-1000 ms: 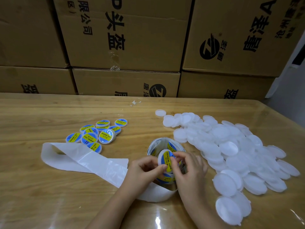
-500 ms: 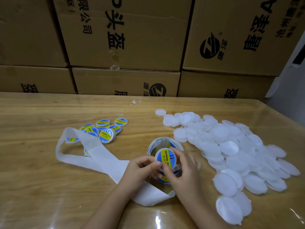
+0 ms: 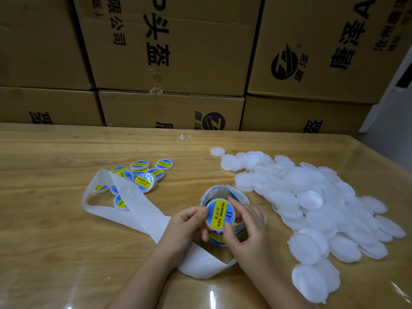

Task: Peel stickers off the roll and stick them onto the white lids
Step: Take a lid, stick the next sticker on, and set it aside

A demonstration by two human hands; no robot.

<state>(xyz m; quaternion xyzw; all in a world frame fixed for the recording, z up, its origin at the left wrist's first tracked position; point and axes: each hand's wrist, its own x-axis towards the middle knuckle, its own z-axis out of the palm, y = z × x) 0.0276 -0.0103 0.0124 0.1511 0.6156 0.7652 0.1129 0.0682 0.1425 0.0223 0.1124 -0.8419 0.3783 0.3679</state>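
A white lid [image 3: 220, 214] with a blue and yellow sticker on its face is held above the sticker roll [image 3: 238, 198]. My left hand [image 3: 186, 226] pinches the lid's left edge. My right hand [image 3: 249, 233] curls round its right and lower edge, thumb on the rim. The roll stands on the wooden table [image 3: 55, 230], partly hidden behind the lid and my hands. A long strip of bare white backing paper [image 3: 133, 206] trails from the roll to the left.
Several stickered lids [image 3: 142, 175] lie at the left, some under the backing strip's loop. A big heap of plain white lids [image 3: 312, 206] covers the table's right side. Stacked cardboard boxes [image 3: 169, 63] wall off the back edge.
The sticker has gone flat onto the lid, whose face now points up at me. The backing strip's loop has slid right and risen over the stickered lids.
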